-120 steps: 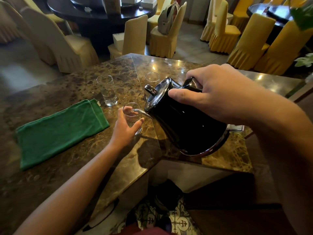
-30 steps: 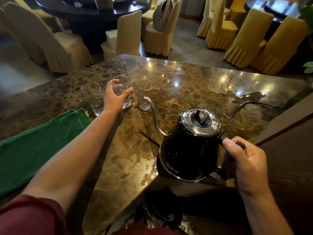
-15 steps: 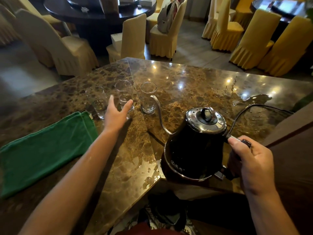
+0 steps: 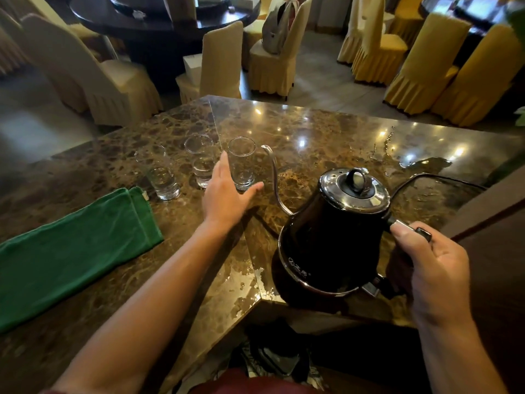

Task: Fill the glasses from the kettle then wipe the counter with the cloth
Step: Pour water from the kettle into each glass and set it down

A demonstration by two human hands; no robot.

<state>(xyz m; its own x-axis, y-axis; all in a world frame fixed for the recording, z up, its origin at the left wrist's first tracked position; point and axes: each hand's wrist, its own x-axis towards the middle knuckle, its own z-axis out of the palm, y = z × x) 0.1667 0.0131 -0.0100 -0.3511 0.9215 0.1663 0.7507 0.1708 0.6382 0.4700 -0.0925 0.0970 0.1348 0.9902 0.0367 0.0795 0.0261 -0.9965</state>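
Your right hand [image 4: 434,268], at the lower right of the frame, has its fingers curled round the handle of the black kettle [image 4: 332,240], thumb laid along the top of the handle. The kettle sits right of centre, close to the counter's [image 4: 326,132] near edge, roughly upright, with its chrome lid [image 4: 353,187] on and its thin gooseneck spout [image 4: 274,177] curving up toward the centre of the frame. The spout's tip ends just beside the rim of the rightmost glass.

Your left hand [image 4: 227,194], at centre frame, is spread open — fingers straight, thumb stretched out to the right. It is at the base of the right glass [image 4: 241,163]; whether it touches the glass you cannot tell from this view, and it grips nothing.

Three glasses stand in a row at the upper centre-left of the frame: the left glass [image 4: 160,174] and the middle glass [image 4: 200,162] each hold some water in the bottom, and how much the right one holds cannot be made out.

The green cloth [image 4: 71,251] lies folded flat on the counter at the left of the frame, its near corner just beside the left glass. A dark cord [image 4: 431,176] runs from behind the kettle toward the right edge, and wet patches [image 4: 423,163] shine on the marble in the upper right — beyond them, covered chairs [image 4: 420,61] fill the top of the frame.
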